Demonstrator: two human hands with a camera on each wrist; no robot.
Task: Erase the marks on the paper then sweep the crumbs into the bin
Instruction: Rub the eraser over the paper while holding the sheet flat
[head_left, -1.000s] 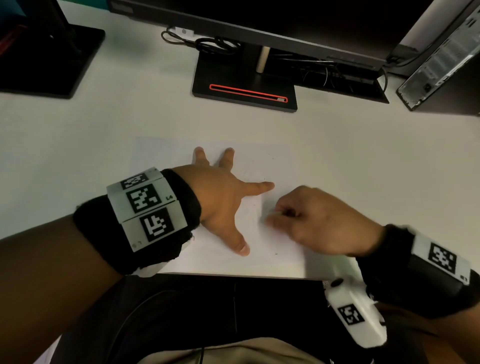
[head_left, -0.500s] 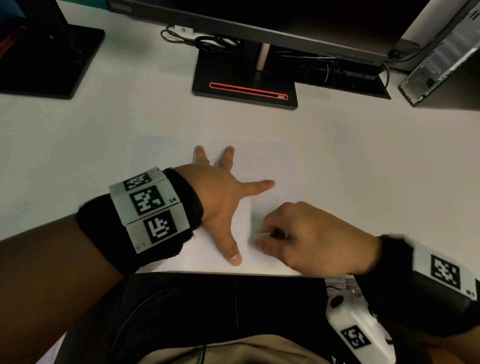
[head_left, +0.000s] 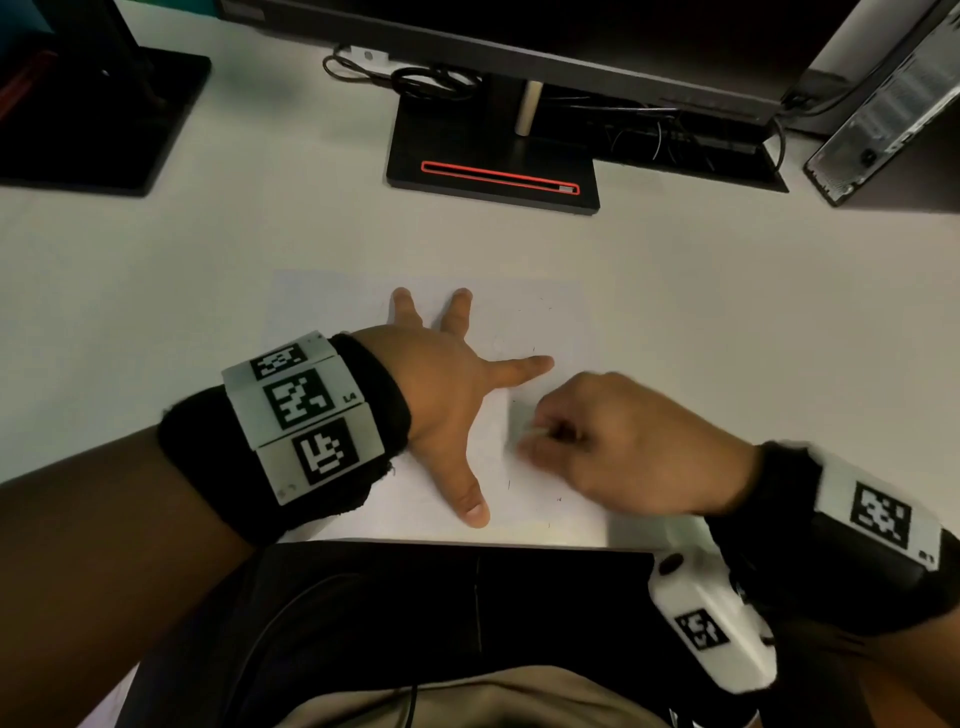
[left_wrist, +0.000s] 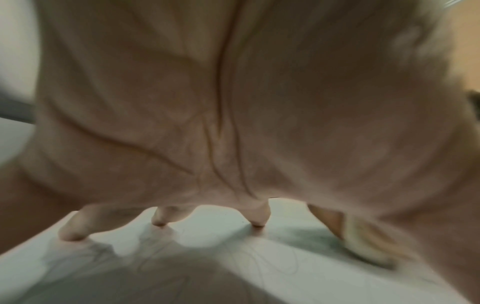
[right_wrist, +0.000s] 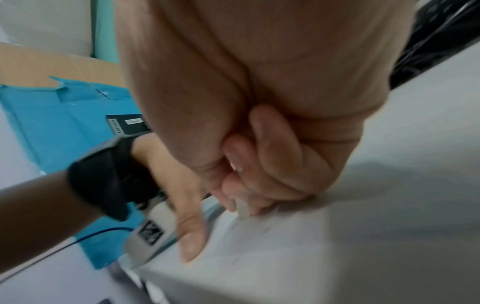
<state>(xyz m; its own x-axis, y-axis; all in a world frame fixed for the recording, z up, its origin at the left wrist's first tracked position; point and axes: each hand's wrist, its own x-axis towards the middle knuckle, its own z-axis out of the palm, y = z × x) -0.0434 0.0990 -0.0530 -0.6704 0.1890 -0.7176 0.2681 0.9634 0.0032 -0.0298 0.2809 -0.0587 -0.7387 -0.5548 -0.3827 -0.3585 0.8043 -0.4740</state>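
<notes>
- The desk is a plain, matte white surface, smooth and evenly lit, running from the near edge back to the screens.
- Nearest the edge lies one sheet of paper, white, thin and flat, almost blending with the desk; only a faint outline marks it off.
- A few small dark specks dot its right part, too fine to tell pencil strokes from crumbs; the left wrist view shows faint thin scribbled lines on the sheet.
- The left hand lies flat on the paper, fingers straight and fanned wide, thumb pointing toward the near edge, fingertips pressing the sheet down.
- Just to its right, the right hand is curled, fingertips bunched and pinching a small pale eraser, a soft-looking whitish block whose end touches the paper; it is blurred in every view.
- Both wrists wear black fabric bands with grey blocks printed in black-and-white square codes.
- Farther back stands one flat black rectangular monitor base with a thin red-outlined slot, a metal post rising from it.
- A second black base sits far left; loose black cables coil behind the central one.
- At the far right leans one grey perforated metal case.
</notes>
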